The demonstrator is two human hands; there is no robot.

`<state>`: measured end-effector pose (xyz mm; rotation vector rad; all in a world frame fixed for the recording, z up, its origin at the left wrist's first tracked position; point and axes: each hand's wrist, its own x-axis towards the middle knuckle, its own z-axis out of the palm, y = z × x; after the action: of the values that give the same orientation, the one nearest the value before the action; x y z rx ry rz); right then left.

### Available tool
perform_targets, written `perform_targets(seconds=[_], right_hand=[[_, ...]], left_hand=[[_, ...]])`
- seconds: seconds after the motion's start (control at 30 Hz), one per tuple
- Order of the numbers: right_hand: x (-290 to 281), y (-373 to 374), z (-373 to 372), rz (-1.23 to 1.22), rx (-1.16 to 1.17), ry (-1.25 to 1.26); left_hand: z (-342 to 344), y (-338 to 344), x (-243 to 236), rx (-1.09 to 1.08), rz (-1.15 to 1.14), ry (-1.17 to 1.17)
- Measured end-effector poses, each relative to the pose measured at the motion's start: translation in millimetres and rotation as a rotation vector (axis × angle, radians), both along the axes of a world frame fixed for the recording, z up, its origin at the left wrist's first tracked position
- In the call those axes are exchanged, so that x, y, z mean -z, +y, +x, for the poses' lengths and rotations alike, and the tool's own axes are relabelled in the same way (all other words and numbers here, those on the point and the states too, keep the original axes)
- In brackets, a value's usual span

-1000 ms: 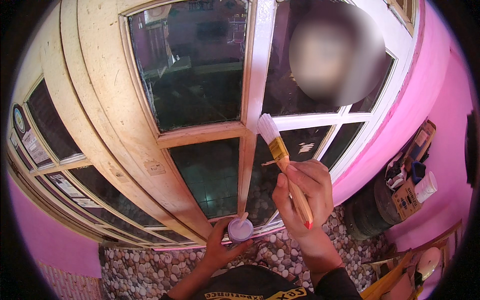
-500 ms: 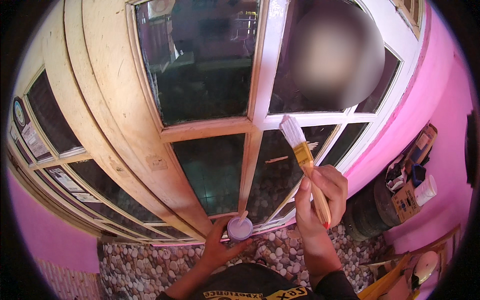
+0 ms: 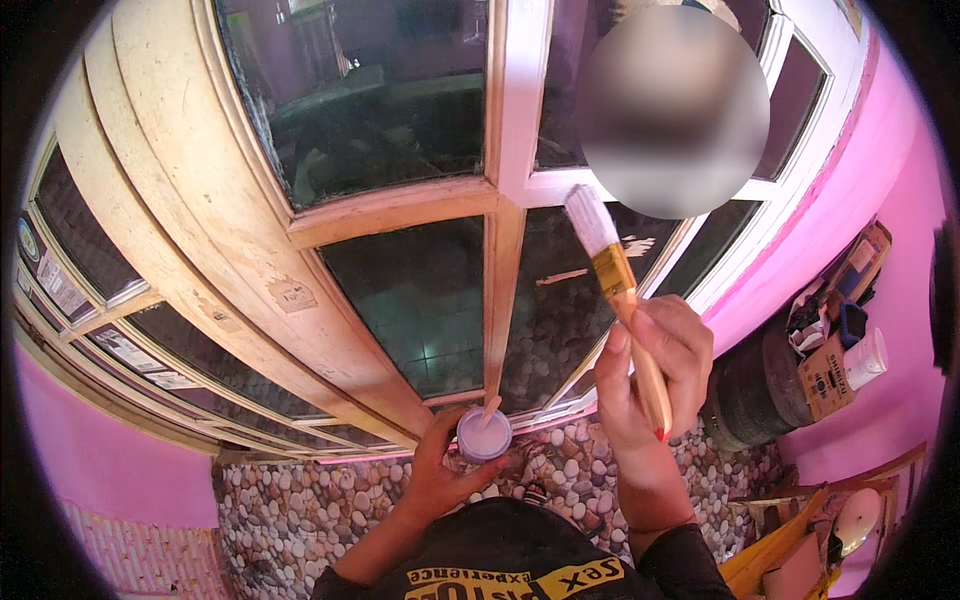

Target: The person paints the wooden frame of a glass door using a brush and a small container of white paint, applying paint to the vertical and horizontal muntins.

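Note:
A paintbrush with a wooden handle and brass-coloured ferrule is gripped in my right hand. Its bristles, coated in white paint, point up and left at the white horizontal bar of the window frame; I cannot tell whether they touch it. Low in the middle, my left hand wraps round a small round tub of pale paint. A wooden stick stands in the tub. The frame's right part is white, while its left part shows bare, yellowish wood.
Dark glass panes fill the frame. On the right, by a pink wall, a dark barrel stands beside a cardboard box and a white cup. Wooden pieces lie lower right. The floor has a pebble pattern.
The view has shifted, so the frame sits higher in the picture. The brush has come slightly away from the corner of the bar. Both hands keep their holds.

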<state>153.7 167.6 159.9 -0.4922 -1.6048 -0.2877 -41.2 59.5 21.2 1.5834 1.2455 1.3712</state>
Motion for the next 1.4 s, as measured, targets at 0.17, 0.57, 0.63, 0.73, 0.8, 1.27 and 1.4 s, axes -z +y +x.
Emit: perform_targets(seconds=[0.17,0.57,0.63,0.73,0.8,1.27,1.4], right_hand=[[5,3,-9,0.027,-0.08,-0.052],[7,0,-4,-0.017,-0.087,-0.1],[9,4,-4,-0.023,-0.074,-0.094],[10,11,4,-0.015,-0.019,-0.045],[10,13,11,0.006,0.086,0.009],[16,20,14,0.013,0.043,-0.024],[19,19,29,0.012,0.157,0.056]], left_hand=[[1,0,6,-0.026,0.004,0.054],[2,0,7,-0.044,0.0,0.07],[5,0,3,-0.055,-0.003,0.02],[4,0,3,-0.065,-0.017,0.033],[1,-1,7,-0.029,-0.007,0.099],[14,1,4,-0.09,-0.003,0.053],[17,1,4,-0.095,0.013,0.065]])
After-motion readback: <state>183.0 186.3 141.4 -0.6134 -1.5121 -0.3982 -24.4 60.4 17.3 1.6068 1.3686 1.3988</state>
